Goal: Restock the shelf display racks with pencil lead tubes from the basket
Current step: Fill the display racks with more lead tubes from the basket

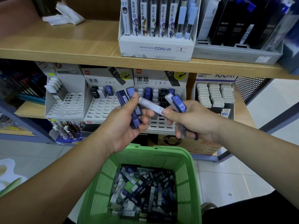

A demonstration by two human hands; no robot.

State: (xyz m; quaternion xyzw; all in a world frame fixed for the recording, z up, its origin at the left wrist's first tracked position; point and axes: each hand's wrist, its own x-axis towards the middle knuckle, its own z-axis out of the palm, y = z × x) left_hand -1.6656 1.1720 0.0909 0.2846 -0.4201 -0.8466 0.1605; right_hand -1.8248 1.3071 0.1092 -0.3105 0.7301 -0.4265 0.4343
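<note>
Under the wooden shelf (64, 54) stand slotted display racks: the middle rack (103, 109) has mostly bare slots, and the right rack (159, 92) is partly hidden behind the hands. Below, the green basket (192, 175) holds a loose heap of lead tubes (145, 191). The left hand (127, 126) grips several blue tubes (122, 101). The right hand (192, 120) pinches a clear tube (150, 105) and clasps a blue HB 0.7 tube (178, 103).
</note>
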